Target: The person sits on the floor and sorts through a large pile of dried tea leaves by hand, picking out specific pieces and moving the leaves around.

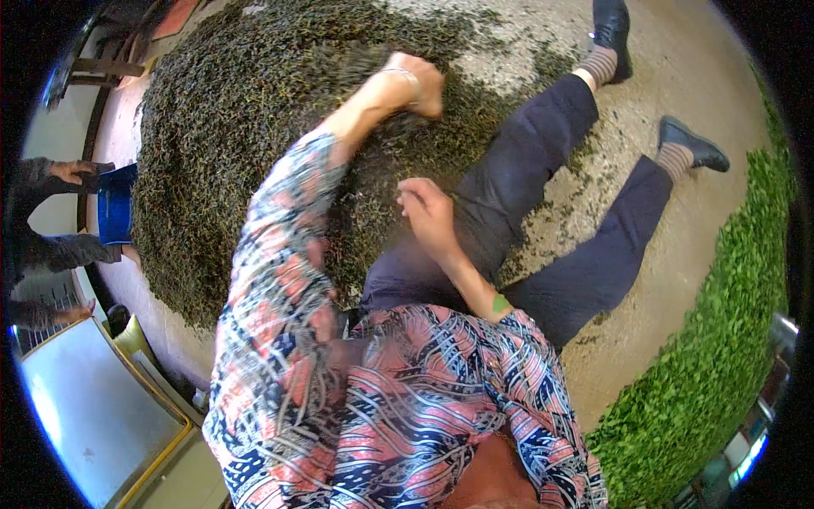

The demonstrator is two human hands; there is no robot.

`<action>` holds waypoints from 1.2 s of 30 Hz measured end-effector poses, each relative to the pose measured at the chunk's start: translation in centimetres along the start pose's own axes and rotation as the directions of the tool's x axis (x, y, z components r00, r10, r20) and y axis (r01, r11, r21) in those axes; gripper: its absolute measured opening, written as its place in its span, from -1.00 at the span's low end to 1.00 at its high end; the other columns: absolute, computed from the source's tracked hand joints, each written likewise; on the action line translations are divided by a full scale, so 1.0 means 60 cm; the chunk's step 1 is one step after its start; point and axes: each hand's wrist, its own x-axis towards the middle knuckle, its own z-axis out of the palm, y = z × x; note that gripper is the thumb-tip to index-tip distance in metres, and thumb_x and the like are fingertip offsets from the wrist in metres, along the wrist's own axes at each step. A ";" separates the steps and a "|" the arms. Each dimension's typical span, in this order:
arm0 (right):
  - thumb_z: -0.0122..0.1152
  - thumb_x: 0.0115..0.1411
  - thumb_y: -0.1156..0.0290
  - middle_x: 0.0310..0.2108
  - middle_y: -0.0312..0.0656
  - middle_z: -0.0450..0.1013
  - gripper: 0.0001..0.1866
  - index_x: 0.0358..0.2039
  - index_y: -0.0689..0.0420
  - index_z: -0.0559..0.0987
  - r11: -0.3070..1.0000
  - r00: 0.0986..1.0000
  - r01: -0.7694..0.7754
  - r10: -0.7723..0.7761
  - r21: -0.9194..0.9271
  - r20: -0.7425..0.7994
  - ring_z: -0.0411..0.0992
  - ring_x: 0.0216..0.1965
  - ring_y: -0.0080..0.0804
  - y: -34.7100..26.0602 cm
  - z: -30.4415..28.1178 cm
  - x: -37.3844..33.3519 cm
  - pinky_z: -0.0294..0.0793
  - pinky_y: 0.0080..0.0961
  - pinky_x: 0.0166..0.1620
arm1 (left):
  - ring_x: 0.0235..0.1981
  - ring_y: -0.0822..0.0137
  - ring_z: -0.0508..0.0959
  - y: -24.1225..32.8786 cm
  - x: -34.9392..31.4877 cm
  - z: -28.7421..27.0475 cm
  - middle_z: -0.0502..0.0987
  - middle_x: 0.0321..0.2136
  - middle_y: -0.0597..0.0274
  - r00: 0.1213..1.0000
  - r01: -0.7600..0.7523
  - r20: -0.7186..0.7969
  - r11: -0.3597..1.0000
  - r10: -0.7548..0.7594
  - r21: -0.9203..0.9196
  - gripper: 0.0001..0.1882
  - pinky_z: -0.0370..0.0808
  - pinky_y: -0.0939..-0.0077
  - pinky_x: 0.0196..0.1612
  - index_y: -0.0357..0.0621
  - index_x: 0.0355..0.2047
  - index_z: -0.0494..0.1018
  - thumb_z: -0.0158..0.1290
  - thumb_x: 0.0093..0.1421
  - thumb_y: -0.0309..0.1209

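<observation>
A large heap of dark, curled dried leaves (229, 144), like tea, lies spread to the left of and beyond my legs. Over its far right part is my left hand (418, 85), with a bracelet at the wrist and the fingers curled into a fist. Whatever that hand may hold is hidden. My right hand (431, 219) hovers nearer to me, beside my thigh and at the heap's edge. Its fingers are loosely bent and a little apart, with nothing visible in them. A small green leaf piece (500, 303) sticks to my right forearm.
My outstretched legs (543, 153) cross the floor (687, 220), where leaf bits lie scattered. Fresh green leaves (704, 365) form a bank on the right. At the left edge, another person's hand (72, 171) is near a blue container (117, 205). A pale panel (93, 407) stands lower left.
</observation>
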 end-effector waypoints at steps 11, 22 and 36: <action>0.06 -0.01 0.55 -0.48 -0.18 0.42 -0.89 -0.42 0.25 0.49 0.998 0.999 0.032 -0.031 -0.054 0.008 0.39 -0.51 -0.47 0.007 -0.003 0.016 0.37 -0.58 -0.43 | 0.11 0.02 0.15 -0.050 -0.331 0.164 0.21 0.08 0.23 0.787 0.412 -0.427 0.894 -0.446 -0.176 -0.41 0.14 -0.11 0.02 0.07 -0.03 0.30 0.10 -0.14 -0.15; -0.02 0.06 0.59 -0.44 -0.22 0.41 -0.88 -0.37 0.27 0.48 0.983 0.995 -0.099 0.100 0.155 0.003 0.41 -0.51 -0.58 -0.022 0.003 0.009 0.38 -0.69 -0.50 | -0.12 0.09 0.38 0.035 -0.232 0.126 0.44 -0.17 0.17 0.673 -0.060 -0.698 0.924 -0.242 -0.378 -0.67 0.31 0.28 -0.06 -0.13 -0.24 0.44 0.07 -0.10 -0.48; 0.03 0.02 0.52 -0.50 -0.11 0.46 -0.90 -0.46 0.28 0.48 0.983 0.973 -0.159 0.171 -0.092 0.152 0.42 -0.45 -0.46 -0.026 -0.034 -0.002 0.39 -0.52 -0.35 | -0.11 0.20 0.44 0.155 0.143 0.066 0.46 -0.18 0.10 0.971 -0.221 -0.151 0.930 0.184 -0.293 -0.61 0.32 0.08 -0.10 -0.01 -0.19 0.45 -0.06 -0.06 -0.22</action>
